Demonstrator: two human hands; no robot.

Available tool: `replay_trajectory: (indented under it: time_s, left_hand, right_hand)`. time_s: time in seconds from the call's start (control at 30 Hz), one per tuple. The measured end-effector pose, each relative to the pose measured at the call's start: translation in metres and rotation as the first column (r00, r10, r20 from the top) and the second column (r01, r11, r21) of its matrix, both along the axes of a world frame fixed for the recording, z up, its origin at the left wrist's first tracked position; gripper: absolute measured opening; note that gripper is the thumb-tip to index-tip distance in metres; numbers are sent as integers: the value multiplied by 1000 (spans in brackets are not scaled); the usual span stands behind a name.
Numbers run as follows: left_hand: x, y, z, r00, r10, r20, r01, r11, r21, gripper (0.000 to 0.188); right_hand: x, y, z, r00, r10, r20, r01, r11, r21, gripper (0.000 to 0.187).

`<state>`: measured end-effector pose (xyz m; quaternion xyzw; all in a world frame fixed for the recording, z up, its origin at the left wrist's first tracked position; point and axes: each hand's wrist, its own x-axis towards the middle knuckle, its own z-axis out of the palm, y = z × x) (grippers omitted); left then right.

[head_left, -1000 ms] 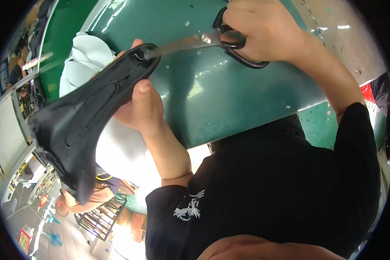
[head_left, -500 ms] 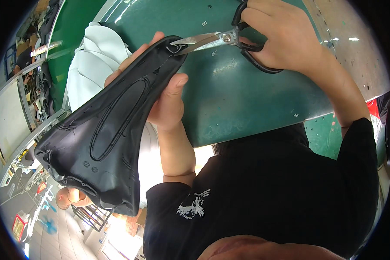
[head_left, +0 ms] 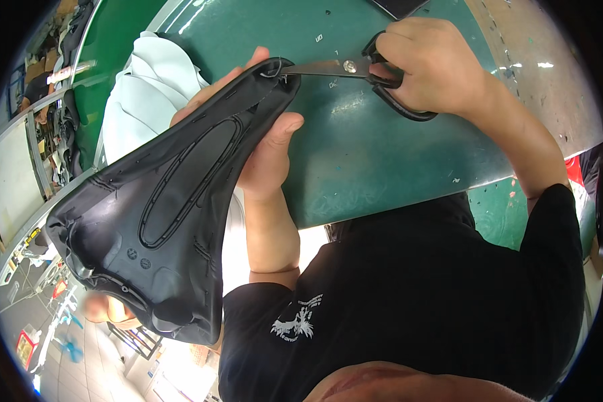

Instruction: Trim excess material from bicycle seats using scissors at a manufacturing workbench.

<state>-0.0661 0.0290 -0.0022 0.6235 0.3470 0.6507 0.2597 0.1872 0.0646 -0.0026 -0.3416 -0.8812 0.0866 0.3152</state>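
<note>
My left hand is wrapped around the narrow nose of a black bicycle saddle, its thumb on the near side and fingertips past the far edge. The saddle's underside faces up, with a long oval ridge and material folded over its rim. In my right hand is a pair of scissors with black handles. Their blades are closed together, and the tips touch the nose end of the saddle, where a light, loose bit shows at the rim.
A stack of pale, curved pieces lies on the green table behind the saddle. Part of a dark flat object shows at the table's far edge. A co-worker is beyond the saddle's wide end. Racks of dark items stand at far left.
The scissor blades have gone from spread apart to closed at the saddle's nose. The saddle and my left hand have shifted slightly right. A dark flat object has come into view at the top.
</note>
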Motion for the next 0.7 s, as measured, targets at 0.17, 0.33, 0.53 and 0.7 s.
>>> replay_trajectory:
  time_s: [0.17,0.33,0.53,0.7]
  left_hand:
    - [-2,4,-2,996,-2,91,-2,999,37,77]
    - [-8,3,-5,997,2,79,-1,1000,-4,73]
    - [-5,3,-3,991,34,129,-35,999,7,80]
    - [-17,-7,2,946,-30,-322,24,999,-23,84]
  right_hand:
    - [3,-1,9,996,-43,-79,26,979,-202,32]
    - [-6,-5,25,987,-105,-121,71,963,-260,30]
    - [-12,-9,20,993,-109,-50,97,974,-203,30]
    - [-9,-8,18,996,-85,3,84,973,-214,32]
